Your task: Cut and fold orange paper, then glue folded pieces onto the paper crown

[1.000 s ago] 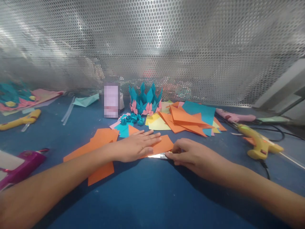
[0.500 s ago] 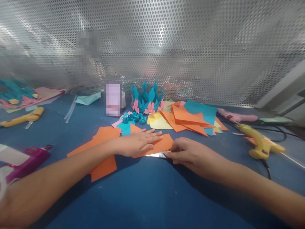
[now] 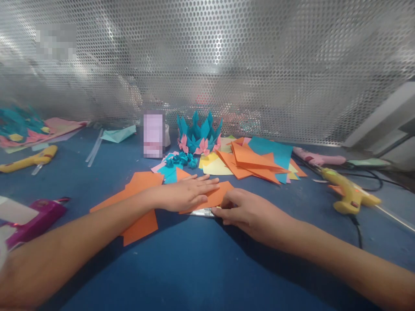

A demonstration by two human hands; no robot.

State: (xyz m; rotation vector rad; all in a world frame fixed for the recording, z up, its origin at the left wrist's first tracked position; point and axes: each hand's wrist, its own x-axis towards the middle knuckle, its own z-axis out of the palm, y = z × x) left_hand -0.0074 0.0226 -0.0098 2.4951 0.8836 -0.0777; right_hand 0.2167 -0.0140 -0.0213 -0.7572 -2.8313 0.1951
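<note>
Beneath the flat, open left grip [image 3: 189, 193] lies an orange paper sheet [image 3: 218, 195], angular at its far corner. The right grip [image 3: 249, 214] pinches a thin silvery strip [image 3: 201, 213] along the sheet's near edge. Beyond both, a teal paper crown [image 3: 199, 134] stands on a blue surface [image 3: 194, 263], before a perforated metal wall [image 3: 181, 56]. Fingers hide the strip's right end.

Left hand [image 3: 183, 194] flat on orange paper [image 3: 221, 193] | right hand [image 3: 248, 214] grips silvery blade [image 3: 202, 212] at paper's near edge
</note>
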